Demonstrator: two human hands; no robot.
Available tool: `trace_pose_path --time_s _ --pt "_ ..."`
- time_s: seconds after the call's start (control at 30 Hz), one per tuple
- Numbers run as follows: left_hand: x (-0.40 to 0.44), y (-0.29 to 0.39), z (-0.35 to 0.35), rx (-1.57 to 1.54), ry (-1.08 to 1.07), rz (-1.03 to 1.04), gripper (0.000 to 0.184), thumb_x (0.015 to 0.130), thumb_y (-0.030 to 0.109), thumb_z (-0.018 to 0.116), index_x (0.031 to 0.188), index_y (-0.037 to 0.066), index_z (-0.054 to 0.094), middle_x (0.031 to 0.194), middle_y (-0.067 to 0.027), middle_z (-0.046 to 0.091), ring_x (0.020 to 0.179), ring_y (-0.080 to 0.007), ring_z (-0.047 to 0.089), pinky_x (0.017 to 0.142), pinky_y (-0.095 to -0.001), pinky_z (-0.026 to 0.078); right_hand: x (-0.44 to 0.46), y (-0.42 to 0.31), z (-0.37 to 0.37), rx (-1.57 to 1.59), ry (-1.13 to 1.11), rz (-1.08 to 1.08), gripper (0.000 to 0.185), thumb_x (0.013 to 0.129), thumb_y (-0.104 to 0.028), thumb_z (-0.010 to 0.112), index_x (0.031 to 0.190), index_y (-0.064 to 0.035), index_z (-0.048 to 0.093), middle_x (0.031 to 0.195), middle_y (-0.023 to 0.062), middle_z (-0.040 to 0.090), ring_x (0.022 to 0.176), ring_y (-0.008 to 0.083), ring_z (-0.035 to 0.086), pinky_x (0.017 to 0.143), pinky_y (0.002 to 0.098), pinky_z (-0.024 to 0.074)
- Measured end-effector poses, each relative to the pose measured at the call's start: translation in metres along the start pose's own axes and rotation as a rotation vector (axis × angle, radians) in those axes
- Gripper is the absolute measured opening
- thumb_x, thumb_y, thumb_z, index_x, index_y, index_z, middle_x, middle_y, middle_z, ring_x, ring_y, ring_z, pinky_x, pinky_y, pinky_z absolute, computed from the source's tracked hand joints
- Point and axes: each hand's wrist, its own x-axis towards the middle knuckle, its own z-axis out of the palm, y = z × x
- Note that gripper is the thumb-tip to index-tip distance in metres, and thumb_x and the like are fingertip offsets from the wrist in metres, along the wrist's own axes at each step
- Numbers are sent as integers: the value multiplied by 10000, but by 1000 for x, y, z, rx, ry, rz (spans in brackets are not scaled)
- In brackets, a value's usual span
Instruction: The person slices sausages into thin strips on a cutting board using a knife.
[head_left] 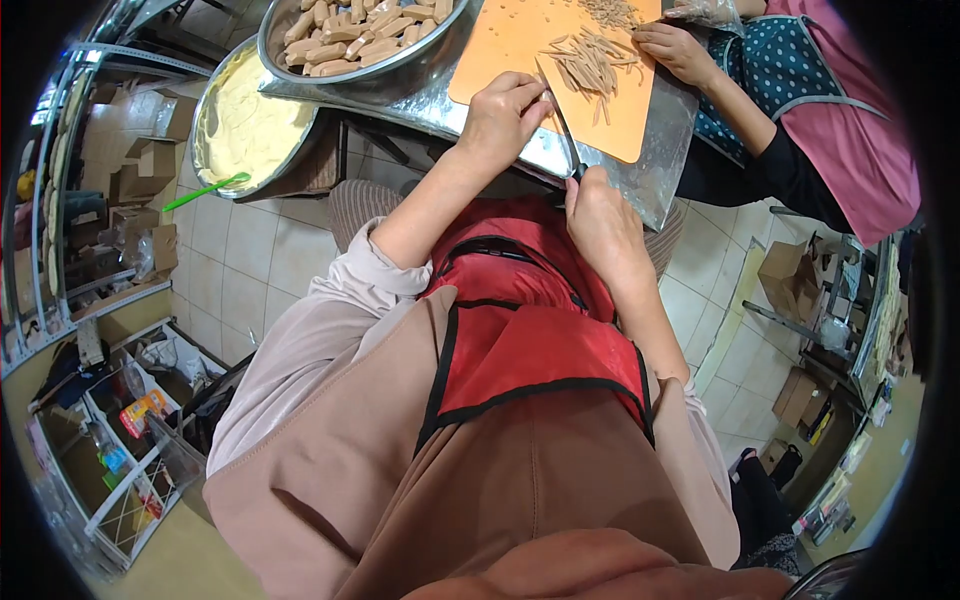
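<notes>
My right hand (607,222) is closed around the dark handle of a knife (568,135), its narrow blade pointing away from me past the near side of the orange cutting board (625,135). Beside the blade, my left hand (503,122) has its fingers pinched together, the fingertips close to or touching the metal. Whatever those fingers hold is hidden. Thin light-brown strips, apparently cut sausage (583,68), lie piled on the board beyond the knife. Whole or chunky brown sausages (365,35) fill a steel bowl (277,62) at the upper left.
A tub of pale yellow cream (245,120) with a green-handled utensil (205,192) stands left of the metal table (680,130). At the right, a co-worker's hand (680,52) reaches over the board near small chopped pieces (608,12). Shelves with boxes line both sides.
</notes>
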Motion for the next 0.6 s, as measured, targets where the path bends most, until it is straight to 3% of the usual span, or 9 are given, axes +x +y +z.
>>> trace_pose_path --time_s 0.33,0.6 --pt "-2 -5 3 -8 12 16 199 749 95 738 920 0 700 880 -115 669 730 -225 679 659 -291 549 29 0 0 25 -24 -82 320 944 -213 472 925 101 530 793 348 606 815 507 601 731 556 469" --pt "-4 -6 6 -15 26 -30 215 745 85 743 934 -6 700 899 -122 668 709 -203 684 654 -277 554 -24 9 1 5 -45 37 317 943 -222 478 901 89 514 783 348 605 797 503 604 731 554 477"
